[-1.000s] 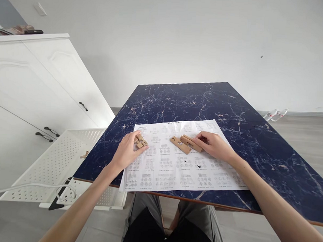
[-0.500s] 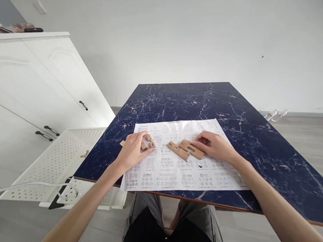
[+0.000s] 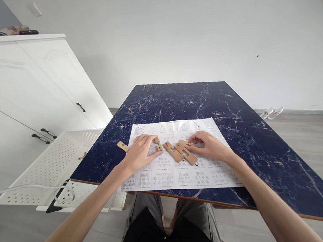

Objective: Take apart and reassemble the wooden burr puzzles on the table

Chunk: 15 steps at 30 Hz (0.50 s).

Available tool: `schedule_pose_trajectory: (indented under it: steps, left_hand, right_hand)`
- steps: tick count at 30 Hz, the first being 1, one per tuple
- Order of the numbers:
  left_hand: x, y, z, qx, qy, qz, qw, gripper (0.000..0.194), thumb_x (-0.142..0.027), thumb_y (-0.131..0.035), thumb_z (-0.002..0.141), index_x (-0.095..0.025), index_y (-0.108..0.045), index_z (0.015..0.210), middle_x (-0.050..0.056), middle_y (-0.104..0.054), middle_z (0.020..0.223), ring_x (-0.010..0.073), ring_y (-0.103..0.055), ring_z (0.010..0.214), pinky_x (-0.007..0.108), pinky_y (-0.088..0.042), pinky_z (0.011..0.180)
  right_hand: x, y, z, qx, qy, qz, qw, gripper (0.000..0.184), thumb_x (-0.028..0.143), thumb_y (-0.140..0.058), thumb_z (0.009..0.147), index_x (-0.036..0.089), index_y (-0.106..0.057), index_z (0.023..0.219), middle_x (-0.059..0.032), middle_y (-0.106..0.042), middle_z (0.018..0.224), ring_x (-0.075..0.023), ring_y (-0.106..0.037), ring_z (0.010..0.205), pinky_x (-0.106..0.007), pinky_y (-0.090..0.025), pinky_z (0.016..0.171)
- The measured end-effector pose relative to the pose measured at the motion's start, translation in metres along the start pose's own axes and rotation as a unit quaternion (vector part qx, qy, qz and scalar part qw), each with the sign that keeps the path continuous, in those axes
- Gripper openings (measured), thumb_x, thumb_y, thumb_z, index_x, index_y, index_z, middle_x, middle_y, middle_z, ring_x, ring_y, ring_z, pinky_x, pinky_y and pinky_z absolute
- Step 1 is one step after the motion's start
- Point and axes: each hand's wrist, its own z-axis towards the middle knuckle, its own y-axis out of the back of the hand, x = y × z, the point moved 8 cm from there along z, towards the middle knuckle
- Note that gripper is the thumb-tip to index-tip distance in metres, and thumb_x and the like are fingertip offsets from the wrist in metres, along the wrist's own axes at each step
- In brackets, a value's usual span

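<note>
My left hand (image 3: 140,153) is curved with thumb and fingertips around a small notched wooden puzzle piece (image 3: 159,146) marked with a 3. The palm hides part of what lies beneath. Another notched wooden piece (image 3: 122,146) pokes out left of that hand. A flat wooden piece (image 3: 173,152) with a dark mark lies on the printed paper, touching a slotted wooden piece (image 3: 190,158) to its right. Thumb and fingers of my right hand (image 3: 207,146) pinch the upper right edge of the slotted piece.
The printed sheet (image 3: 164,181) of small diagrams lies on a dark blue marbled table (image 3: 178,100). Left of the table are a white perforated shelf (image 3: 41,173) holding a small wooden piece (image 3: 82,155), a white cable (image 3: 27,187) and a white cabinet (image 3: 45,84). Clear bottles (image 3: 271,113) stand beyond the right edge.
My left hand has slid right with the piece marked 3, now close to the flat pieces. The flat pieces have turned slightly and sit closer together; my right hand stays beside them.
</note>
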Motion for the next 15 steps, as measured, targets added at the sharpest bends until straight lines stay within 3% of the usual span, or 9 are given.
schedule_pose_trajectory:
  steps: [7,11,15]
  left_hand:
    - [-0.013,-0.005,-0.003,-0.024,-0.018,-0.014,0.999,0.053,-0.049,-0.073,0.101,-0.027,-0.053,0.145,0.013,-0.070,0.139,0.0361,-0.067,0.132,0.056,-0.056,0.109]
    - [-0.014,-0.006,-0.011,-0.037,-0.007,0.015,0.999,0.057,-0.053,-0.076,0.099,-0.026,-0.053,0.143,0.013,-0.070,0.135,0.0384,-0.066,0.130,0.058,-0.056,0.108]
    - [-0.017,0.006,-0.023,-0.056,0.015,0.014,0.998,0.076,-0.067,-0.079,0.090,-0.021,-0.053,0.145,0.020,-0.064,0.138,0.0447,-0.061,0.133,0.064,-0.052,0.111]
  right_hand:
    - [-0.003,-0.002,0.002,-0.005,-0.015,-0.030,0.999,0.042,0.062,-0.056,0.104,0.023,-0.067,0.089,-0.0121,-0.072,0.092,-0.0269,-0.062,0.080,-0.041,-0.046,0.070]
    - [-0.003,0.008,0.000,-0.042,-0.034,0.024,0.998,0.052,0.069,-0.047,0.106,0.024,-0.068,0.091,-0.0116,-0.074,0.094,-0.0260,-0.063,0.076,-0.040,-0.047,0.066]
    - [0.019,0.016,-0.007,-0.062,-0.055,0.091,0.992,0.052,0.073,-0.053,0.103,0.025,-0.073,0.096,-0.0094,-0.076,0.092,-0.0241,-0.062,0.074,-0.038,-0.047,0.064]
